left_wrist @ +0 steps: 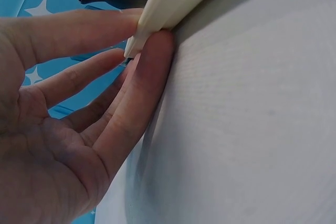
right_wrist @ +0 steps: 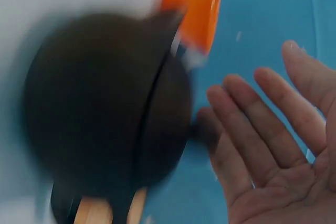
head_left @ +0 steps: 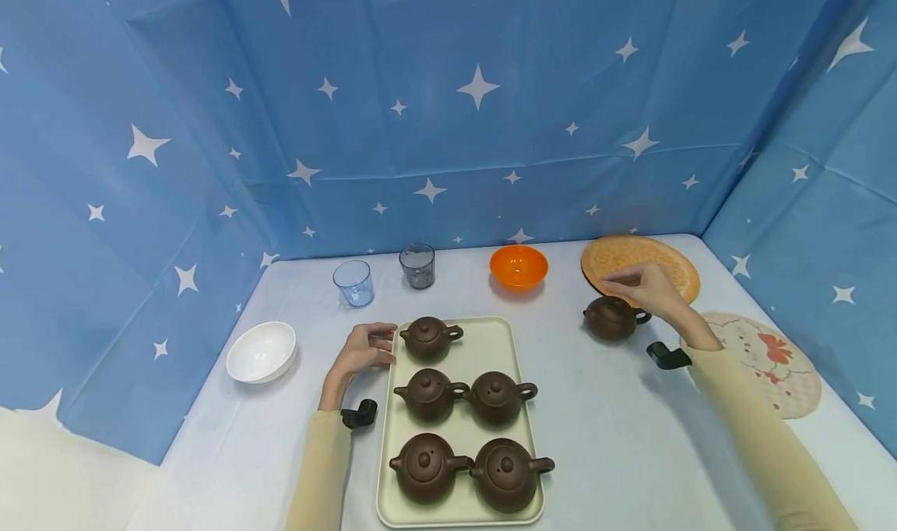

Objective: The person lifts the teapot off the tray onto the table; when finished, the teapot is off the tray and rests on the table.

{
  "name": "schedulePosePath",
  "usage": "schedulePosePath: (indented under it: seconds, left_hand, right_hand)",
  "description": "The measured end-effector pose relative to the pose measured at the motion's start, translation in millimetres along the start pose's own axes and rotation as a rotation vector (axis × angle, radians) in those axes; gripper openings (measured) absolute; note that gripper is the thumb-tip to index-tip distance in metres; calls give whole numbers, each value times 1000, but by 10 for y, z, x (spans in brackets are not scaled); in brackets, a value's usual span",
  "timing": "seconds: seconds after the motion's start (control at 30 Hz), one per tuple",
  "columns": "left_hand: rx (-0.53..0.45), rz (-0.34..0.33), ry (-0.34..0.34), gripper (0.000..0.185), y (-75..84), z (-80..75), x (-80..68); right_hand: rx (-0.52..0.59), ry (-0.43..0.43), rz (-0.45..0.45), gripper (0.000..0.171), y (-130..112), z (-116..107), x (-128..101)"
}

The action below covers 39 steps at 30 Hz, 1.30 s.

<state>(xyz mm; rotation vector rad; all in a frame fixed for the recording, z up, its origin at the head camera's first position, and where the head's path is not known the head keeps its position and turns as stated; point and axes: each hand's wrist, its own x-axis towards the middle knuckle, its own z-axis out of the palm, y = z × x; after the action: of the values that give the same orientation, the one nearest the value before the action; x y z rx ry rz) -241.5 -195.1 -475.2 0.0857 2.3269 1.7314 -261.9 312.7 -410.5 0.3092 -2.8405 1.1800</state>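
White bowl (head_left: 262,350): sits on the counter (head_left: 603,422) to the left of the left hand, well apart from it, empty as far as the head view shows.

Left hand (head_left: 360,349): fingers nearly straight and relaxed, holding nothing. In the left wrist view the fingertips (left_wrist: 157,45) press against the corner of the tray's rim, which looks like steadying it in place.

Cups: 1 clear cup (head_left: 353,283) and 1 grey cup (head_left: 417,265) stand upright beyond the left hand, near the back edge.

Tray (head_left: 515,375): cream, lying flat on the counter just right of the left hand. It carries 5 brown teapots (head_left: 429,338) in rows, 1 at the far end, then 2, then 2, lids on. The far-right place beside the single pot is bare.

Orange bowl (head_left: 518,267): at the back, between the 2 hands.

Loose teapot (head_left: 611,318): stands upright on the counter to the right of the tray, just below the right hand, its handle toward the wrist. It looks set apart from the 5 on the tray.

Right hand (head_left: 648,286): hovers just over the loose teapot with the fingers spread and straight. The blurred right wrist view shows an open palm beside the pot (right_wrist: 105,108); nothing is gripped, and I cannot tell if a fingertip touches the lid.

Orange plate (head_left: 641,262): behind the right hand, partly hidden by it.

Round mat (head_left: 778,363): with a red print, lies to the right of the right forearm.
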Motion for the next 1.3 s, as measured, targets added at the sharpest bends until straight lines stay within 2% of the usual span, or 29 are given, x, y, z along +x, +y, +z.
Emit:
schedulePosePath:
  seconds: [0.1, 0.4, 0.67, 0.87, 1.03, 1.3]
  left_hand:
    - [-8, 2, -5, 64, 0, -3, -3]
    - [-14, -6, -16, 63, 3, 0, 2]
    - [-12, -10, -11, 63, 14, -2, 0]
    - [-17, -14, -9, 63, 8, 9, -5]
    - [-13, -18, -5, 63, 11, 14, -10]
    - [-5, -1, 0, 63, 12, 9, -13]
  right_hand:
    - [15, -11, -35, 39, -228, 222, 99]
    - [151, -127, -191, 26, -861, 994, 297]
    - [175, -259, -278, 24, -1251, 1478, 427]
    - [146, -326, -327, 19, -1355, 1695, 508]
    - [162, -369, -362, 16, -1386, 1769, 529]
    - [221, -429, -252, 14, -1427, 1836, 528]
